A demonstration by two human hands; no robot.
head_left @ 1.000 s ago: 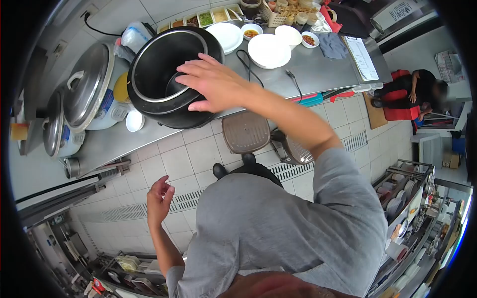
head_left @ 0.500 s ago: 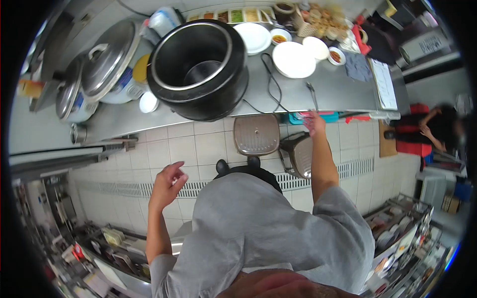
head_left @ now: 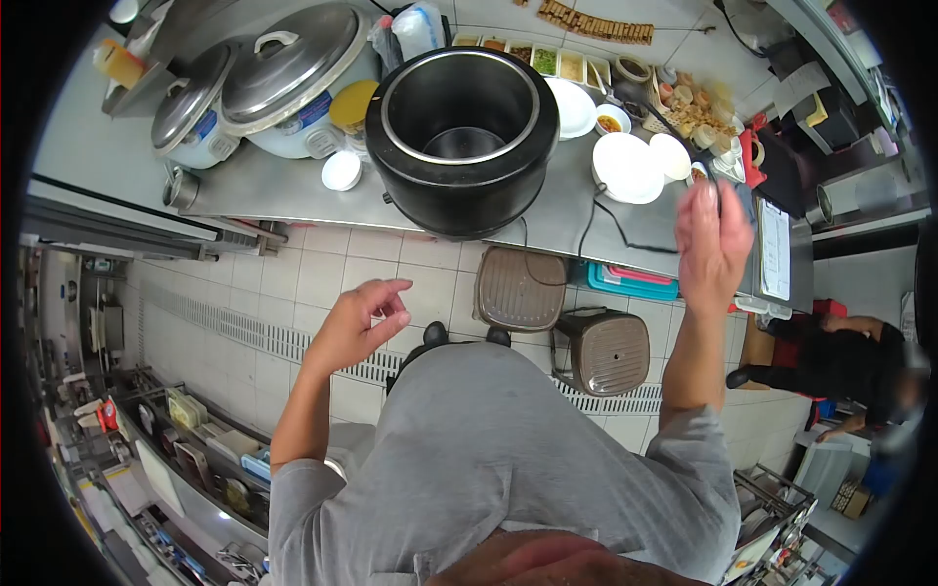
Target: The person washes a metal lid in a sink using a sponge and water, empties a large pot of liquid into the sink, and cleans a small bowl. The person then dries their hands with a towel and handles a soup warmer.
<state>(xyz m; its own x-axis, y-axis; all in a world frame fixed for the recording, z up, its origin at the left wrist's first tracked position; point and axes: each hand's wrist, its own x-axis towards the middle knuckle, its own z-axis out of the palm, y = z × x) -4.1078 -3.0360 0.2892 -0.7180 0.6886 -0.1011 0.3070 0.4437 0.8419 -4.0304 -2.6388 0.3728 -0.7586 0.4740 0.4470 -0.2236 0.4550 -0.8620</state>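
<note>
My left hand (head_left: 360, 322) hangs in front of the counter over the tiled floor, fingers curved and apart, holding nothing. To the right, my right hand (head_left: 713, 239) is raised over the counter's front edge, its fingers bent around a black power cord (head_left: 630, 234); the cord's end is hidden by the fingers. A big black round pot (head_left: 464, 146) with a steel rim stands uncovered on the steel counter (head_left: 283, 195). White bowls (head_left: 627, 168) sit between the pot and my right hand, with a small white cup (head_left: 341, 171) left of the pot.
Two lidded cookers (head_left: 293, 73) stand at the left. Behind the pot runs a row of ingredient trays (head_left: 544, 61). A clipboard (head_left: 775, 249) lies at the counter's right. Brown stools (head_left: 611, 354) are below. Another person (head_left: 840, 356) in black is at the far right.
My right hand has gone from above the pot, down to the counter's edge, and up at the right with the cord. The view has shifted, and the other person has changed posture.
</note>
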